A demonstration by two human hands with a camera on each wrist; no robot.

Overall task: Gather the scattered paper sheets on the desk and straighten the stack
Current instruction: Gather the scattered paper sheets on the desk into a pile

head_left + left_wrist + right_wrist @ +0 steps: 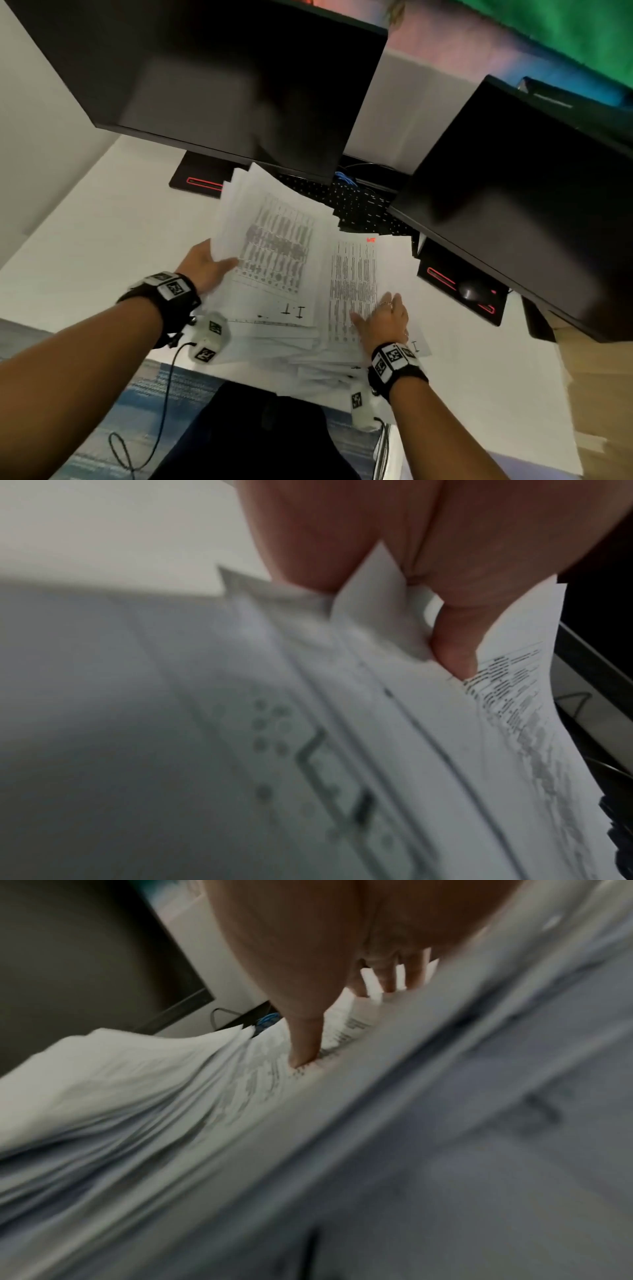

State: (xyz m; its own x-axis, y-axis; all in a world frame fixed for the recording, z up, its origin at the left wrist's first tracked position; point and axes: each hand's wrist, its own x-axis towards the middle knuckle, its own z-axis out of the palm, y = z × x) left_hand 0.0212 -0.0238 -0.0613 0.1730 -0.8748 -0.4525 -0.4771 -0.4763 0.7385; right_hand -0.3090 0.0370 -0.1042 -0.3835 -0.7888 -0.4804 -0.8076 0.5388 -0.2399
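A loose pile of printed paper sheets (287, 260) lies fanned out on the white desk (102, 233), some hanging over its near edge. My left hand (205, 263) grips the left edge of a raised bundle, thumb on top; the left wrist view shows the thumb (452, 642) pinching the sheets (377, 723). My right hand (387, 318) lies flat with straight fingers on a text-covered sheet (352, 274) at the pile's right side. In the blurred right wrist view the thumb (304, 1042) presses on the papers (171, 1096).
Two dark monitors (222, 75) (520, 192) hang over the back of the desk, with their stands (195, 181) below. A black keyboard (356, 202) lies behind the pile, partly covered. A black mouse (472, 291) sits on the right stand's base. A chair (260, 431) is below the desk edge.
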